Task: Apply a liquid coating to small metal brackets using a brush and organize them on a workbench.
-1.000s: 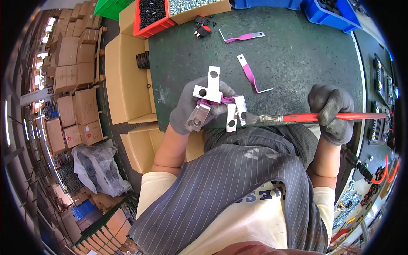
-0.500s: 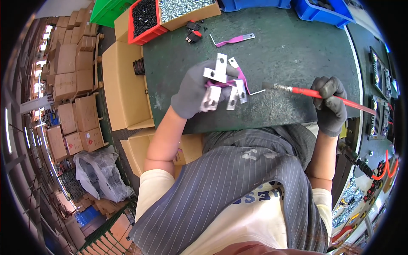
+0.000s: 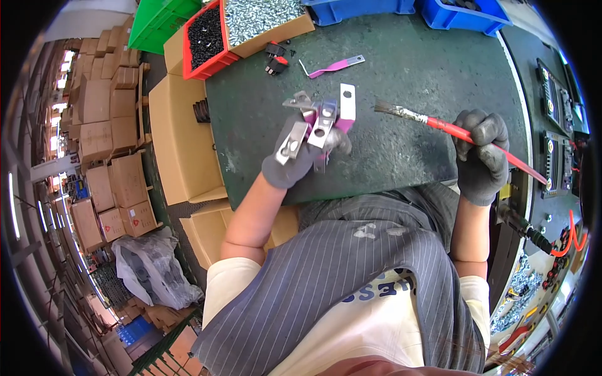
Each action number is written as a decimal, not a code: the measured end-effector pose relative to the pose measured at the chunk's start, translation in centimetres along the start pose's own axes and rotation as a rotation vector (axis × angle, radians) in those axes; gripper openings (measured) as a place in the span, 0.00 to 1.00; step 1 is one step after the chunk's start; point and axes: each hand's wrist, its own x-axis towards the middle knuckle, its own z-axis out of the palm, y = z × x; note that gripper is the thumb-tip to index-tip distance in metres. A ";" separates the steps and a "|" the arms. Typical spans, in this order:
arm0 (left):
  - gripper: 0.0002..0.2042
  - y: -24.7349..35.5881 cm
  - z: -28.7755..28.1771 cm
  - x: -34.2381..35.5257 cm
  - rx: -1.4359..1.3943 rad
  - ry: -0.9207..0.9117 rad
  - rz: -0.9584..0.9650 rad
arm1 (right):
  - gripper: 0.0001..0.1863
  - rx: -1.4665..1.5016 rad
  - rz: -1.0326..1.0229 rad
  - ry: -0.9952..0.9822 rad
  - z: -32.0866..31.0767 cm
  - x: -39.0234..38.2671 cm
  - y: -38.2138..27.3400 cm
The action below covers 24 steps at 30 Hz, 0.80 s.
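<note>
Gathered in my gloved left hand (image 3: 287, 168) is a bunch of busbars (image 3: 324, 122), flat silvery metal strips with purple insulation and holes in their ends. The hand is closed round their middles, above the near part of the work table. My gloved right hand (image 3: 483, 156) is shut on the red handle of a brush (image 3: 448, 128). Its dark bristles point left toward the busbars, with a gap between. On the table beyond my left hand lies a single purple busbar (image 3: 338, 65) with one bent end. Two black-and-red switch-like parts (image 3: 274, 59) lie left of it.
At the table's (image 3: 407, 69) far left stand a red bin (image 3: 233, 57) of black screws and a carton (image 3: 269, 39) of silvery screws. Blue bins (image 3: 464, 20) line the far edge. An open cardboard box (image 3: 179, 135) adjoins the left edge. Framed black devices (image 3: 555, 160) stand at right.
My left hand has turned, so the busbars now fan out at a different angle, and the one reaching toward the brush has swung upright. The brush has shifted slightly left and away from me.
</note>
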 end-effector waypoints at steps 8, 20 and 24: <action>0.13 0.5 2.2 -2.4 -0.383 0.163 -0.037 | 0.11 -0.119 -0.060 -0.115 3.3 0.3 0.1; 0.07 0.4 2.6 -3.0 -0.501 0.122 -0.035 | 0.10 -0.240 -0.108 -0.213 1.8 0.6 -2.5; 0.08 -0.1 2.0 -2.8 -0.119 0.075 0.177 | 0.11 -0.342 -0.220 -0.198 1.8 1.1 -3.4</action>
